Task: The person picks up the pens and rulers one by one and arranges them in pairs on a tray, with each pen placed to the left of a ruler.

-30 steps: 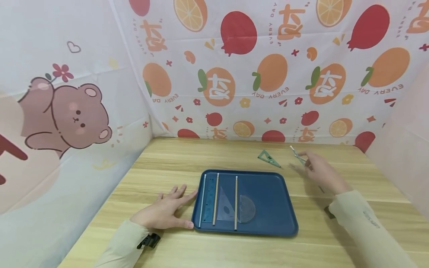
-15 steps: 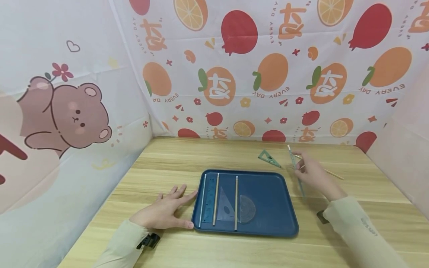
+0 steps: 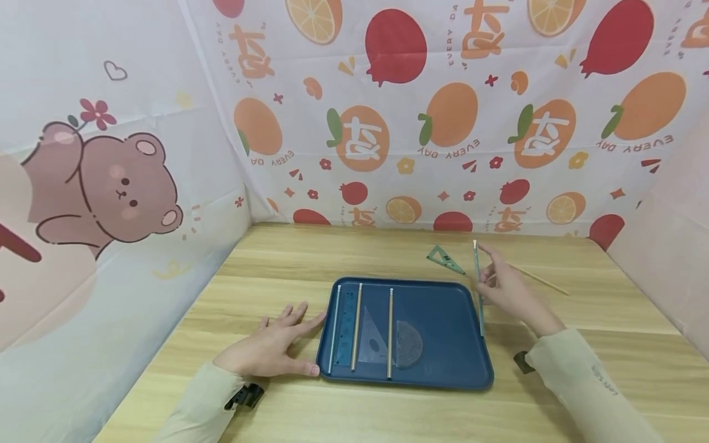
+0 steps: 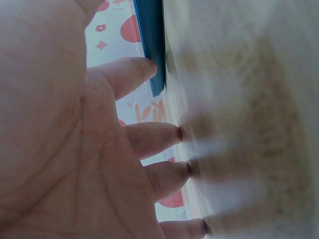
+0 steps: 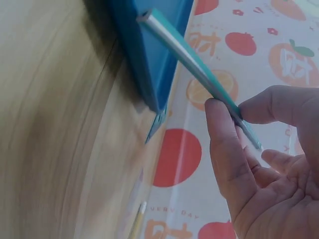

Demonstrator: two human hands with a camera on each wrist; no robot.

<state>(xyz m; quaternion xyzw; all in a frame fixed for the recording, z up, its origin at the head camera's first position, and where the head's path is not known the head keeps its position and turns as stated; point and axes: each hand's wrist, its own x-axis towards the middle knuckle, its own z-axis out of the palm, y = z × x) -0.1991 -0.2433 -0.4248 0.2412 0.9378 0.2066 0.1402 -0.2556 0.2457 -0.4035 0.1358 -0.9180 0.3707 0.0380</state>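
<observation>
My right hand (image 3: 506, 289) pinches a teal pencil (image 5: 192, 62) with a white eraser end between thumb and fingers, above the table by the right edge of the blue tray (image 3: 443, 344). My left hand (image 3: 274, 351) lies with spread, straight fingers at the tray's left side, its thumb and index finger touching the rim. Inside the tray, from left to right, are a teal pencil (image 3: 335, 329), a blue ruler (image 3: 346, 329), a gold pencil (image 3: 357, 326), a clear set square (image 3: 372, 341), another gold pencil (image 3: 390, 332) and a clear protractor (image 3: 410, 346).
Behind the tray, a small green set square (image 3: 445, 259) lies on the wooden table (image 3: 288, 258). A gold pencil (image 3: 540, 280) rests on the table beyond my right hand. Printed cloth (image 3: 410, 123) hangs along the table's back and sides.
My right hand has lifted the teal pencil off the table, swung it nearly upright in view and brought it left to the tray's right edge. My left hand has stayed in place.
</observation>
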